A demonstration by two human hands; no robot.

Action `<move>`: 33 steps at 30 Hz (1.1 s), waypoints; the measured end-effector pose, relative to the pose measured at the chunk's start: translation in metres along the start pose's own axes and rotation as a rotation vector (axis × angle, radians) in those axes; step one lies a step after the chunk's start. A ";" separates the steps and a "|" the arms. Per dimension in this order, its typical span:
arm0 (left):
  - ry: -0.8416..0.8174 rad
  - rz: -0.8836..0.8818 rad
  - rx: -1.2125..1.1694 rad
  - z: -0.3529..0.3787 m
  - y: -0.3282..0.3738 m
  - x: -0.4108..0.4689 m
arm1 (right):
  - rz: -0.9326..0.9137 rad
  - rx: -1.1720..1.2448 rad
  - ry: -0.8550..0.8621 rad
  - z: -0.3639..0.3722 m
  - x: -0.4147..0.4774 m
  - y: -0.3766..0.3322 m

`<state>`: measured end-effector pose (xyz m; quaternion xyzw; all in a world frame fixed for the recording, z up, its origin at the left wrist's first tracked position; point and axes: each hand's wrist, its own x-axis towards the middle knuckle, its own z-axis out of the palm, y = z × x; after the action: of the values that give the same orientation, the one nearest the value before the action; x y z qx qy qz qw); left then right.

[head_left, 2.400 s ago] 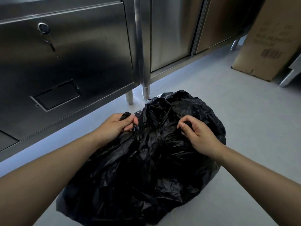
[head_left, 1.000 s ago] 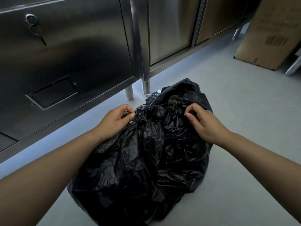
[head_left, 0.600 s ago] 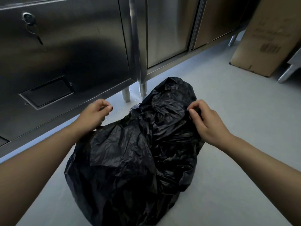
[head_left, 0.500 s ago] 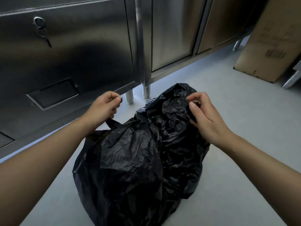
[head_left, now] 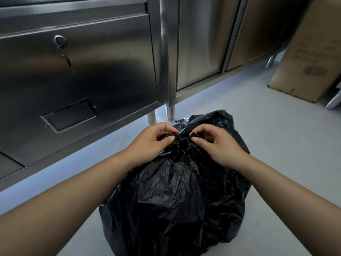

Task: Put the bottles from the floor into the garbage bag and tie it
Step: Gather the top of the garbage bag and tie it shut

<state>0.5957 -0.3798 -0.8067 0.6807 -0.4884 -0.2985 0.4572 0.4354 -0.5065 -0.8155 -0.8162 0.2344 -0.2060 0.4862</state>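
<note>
At far left stands a brushed stainless-steel cabinet (head_left: 77,74), its flat door carrying a round lock with a key (head_left: 61,45) and a recessed rectangular handle (head_left: 71,115); short tubular legs lift it off the floor. The left hand (head_left: 150,140) pinches gathered plastic, fingers (head_left: 170,138) closed on a bunched fold. Between the hands, the crinkled, glossy black garbage bag (head_left: 175,200) sits bulging on the smooth pale grey floor (head_left: 276,130), its neck drawn together. The right hand (head_left: 215,143) grips the neighbouring fold, fingertips curled tight. At far right leans a matte brown cardboard box (head_left: 310,56).
</note>
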 end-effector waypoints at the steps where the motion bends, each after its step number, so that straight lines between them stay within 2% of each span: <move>1: 0.013 0.005 0.041 0.000 -0.001 0.000 | -0.012 -0.037 0.025 -0.001 0.000 0.000; 5: 0.098 -0.009 0.167 0.001 -0.005 0.000 | -0.031 -0.014 0.045 -0.002 -0.001 -0.002; 13: 0.255 -0.120 -0.030 0.008 -0.004 0.003 | -0.002 0.232 0.007 0.011 -0.002 0.000; 16: 0.213 -0.147 -0.125 0.014 -0.004 0.000 | 0.048 0.231 -0.016 0.013 -0.004 0.002; 22: 0.178 -0.114 -0.125 0.019 -0.008 -0.002 | 0.081 0.175 -0.027 0.015 -0.008 0.003; 33: 0.099 -0.008 -0.004 0.016 -0.012 -0.003 | 0.099 0.141 0.115 0.022 -0.005 0.003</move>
<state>0.5853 -0.3807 -0.8247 0.6958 -0.4617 -0.2671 0.4810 0.4428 -0.4898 -0.8285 -0.7541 0.2869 -0.2444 0.5378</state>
